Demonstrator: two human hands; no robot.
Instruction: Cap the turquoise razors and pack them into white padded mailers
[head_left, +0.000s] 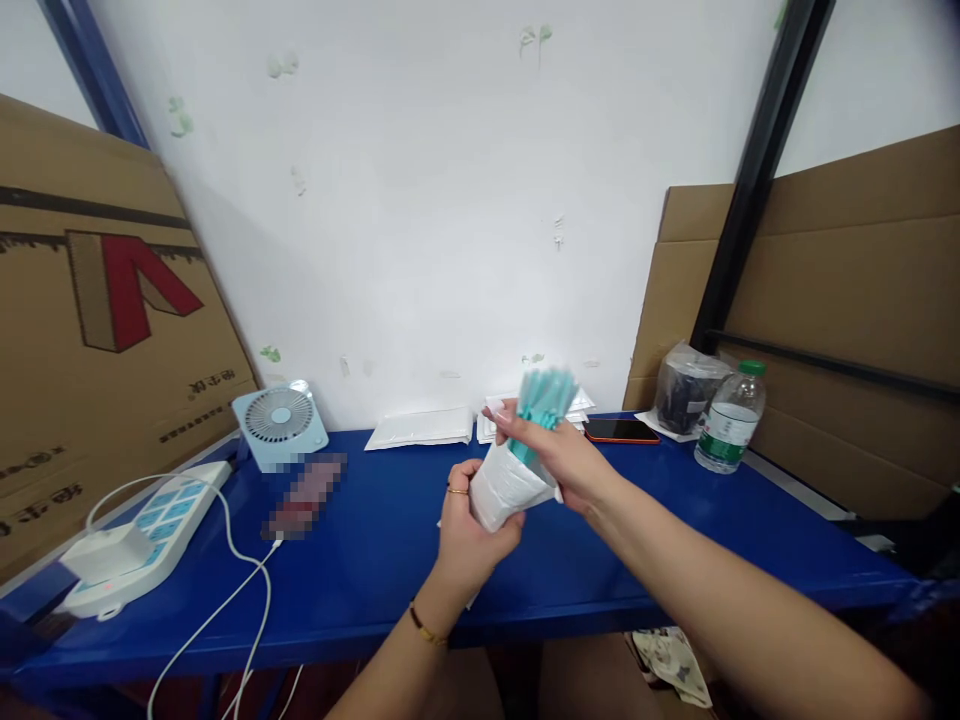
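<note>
My left hand [469, 545] is wrapped round a white plastic pouch [504, 492], held tilted above the front of the blue table [360, 560]. Out of the pouch's upper end sticks a bundle of thin teal sticks [544, 400] with paler tips. Their tips are smeared by motion, so their exact kind cannot be made out. The fingers of my right hand [566, 455] close around the bundle at the pouch's mouth. The lower part of the bundle is hidden inside the pouch.
White packets [424, 428] lie along the wall. A light blue fan [279, 420], a blurred-out item [306, 495] with a cable and a power strip [161, 535] are at left. At right are a phone [621, 431], a bottle [731, 425] and a bagged dark object [684, 390]. Cardboard [97, 380] flanks the table.
</note>
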